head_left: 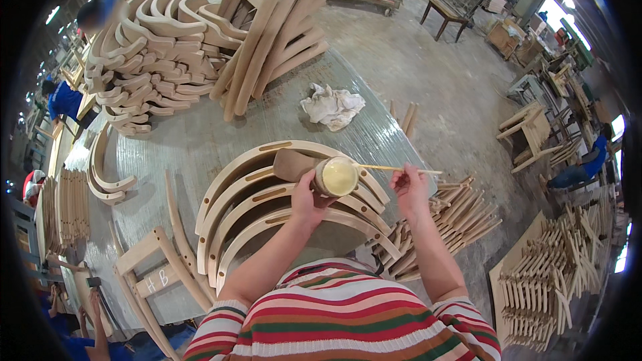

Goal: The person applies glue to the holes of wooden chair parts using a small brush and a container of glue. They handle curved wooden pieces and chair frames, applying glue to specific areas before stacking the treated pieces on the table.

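Observation:
My left hand (309, 199) is wrapped round a small round container (339, 177) of pale yellow, creamy stuff. It is held above several curved wooden rails (231, 190), which lie nested on the table in front of me and have slots and holes in their upper edges. In my right hand (410, 188), the fingers pinch a thin stick (384, 168). One end of the stick reaches to the container's rim; the other sticks out past my hand to the right. A flat tan piece (292, 164) lies beside the container, partly hidden by it.
A crumpled white cloth (332, 106) lies farther back on the table (267, 120). Big stacks of curved wooden parts (160, 47) and wooden frames (267, 33) stand at the far left. Thin wooden rods (461, 217) are piled at my right, and a wooden frame (160, 271) sits near left.

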The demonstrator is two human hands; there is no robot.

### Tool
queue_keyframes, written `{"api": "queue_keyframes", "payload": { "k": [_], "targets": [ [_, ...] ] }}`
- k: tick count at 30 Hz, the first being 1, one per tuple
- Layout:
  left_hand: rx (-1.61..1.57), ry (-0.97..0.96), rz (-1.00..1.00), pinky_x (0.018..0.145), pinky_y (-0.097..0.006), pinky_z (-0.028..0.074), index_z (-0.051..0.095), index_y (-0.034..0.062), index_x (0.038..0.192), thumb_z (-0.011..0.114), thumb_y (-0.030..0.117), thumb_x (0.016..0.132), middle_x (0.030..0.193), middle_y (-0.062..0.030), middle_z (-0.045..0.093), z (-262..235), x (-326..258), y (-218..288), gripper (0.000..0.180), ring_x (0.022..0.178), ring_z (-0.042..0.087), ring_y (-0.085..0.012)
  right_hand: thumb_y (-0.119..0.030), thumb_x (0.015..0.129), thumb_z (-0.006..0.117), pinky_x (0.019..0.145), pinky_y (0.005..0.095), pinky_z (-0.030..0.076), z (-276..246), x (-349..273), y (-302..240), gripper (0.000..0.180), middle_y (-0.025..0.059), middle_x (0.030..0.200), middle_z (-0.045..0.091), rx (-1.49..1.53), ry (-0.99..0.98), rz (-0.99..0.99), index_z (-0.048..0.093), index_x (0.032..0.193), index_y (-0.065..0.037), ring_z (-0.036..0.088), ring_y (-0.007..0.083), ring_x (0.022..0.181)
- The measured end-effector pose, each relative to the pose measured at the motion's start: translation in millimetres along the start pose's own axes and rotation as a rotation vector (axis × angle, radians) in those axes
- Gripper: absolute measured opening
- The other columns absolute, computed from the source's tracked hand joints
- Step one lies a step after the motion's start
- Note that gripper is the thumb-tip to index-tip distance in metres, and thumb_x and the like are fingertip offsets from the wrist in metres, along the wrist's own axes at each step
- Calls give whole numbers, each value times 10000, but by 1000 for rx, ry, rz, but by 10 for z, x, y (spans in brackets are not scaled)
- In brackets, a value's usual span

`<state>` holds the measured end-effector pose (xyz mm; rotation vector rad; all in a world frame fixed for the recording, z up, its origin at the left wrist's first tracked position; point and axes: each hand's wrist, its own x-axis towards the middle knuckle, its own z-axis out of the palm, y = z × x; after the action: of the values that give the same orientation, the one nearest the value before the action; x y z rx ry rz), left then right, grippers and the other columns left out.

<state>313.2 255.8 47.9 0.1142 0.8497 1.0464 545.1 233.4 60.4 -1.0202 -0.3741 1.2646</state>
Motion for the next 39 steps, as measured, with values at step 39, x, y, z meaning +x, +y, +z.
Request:
{"api": "queue_keyframes", "payload": {
  "k": [39],
  "targets": [
    [-31,16,32,901,-473,456,536,126,1145,426,327,920,1148,-57,586,-491,-566,96,321,1070,561,-236,-161,804,601,613,444,457,635,311,-390,160,178,681,566,-1609,-628,-622,512,792,-29,564,372,660]
  ]
}}
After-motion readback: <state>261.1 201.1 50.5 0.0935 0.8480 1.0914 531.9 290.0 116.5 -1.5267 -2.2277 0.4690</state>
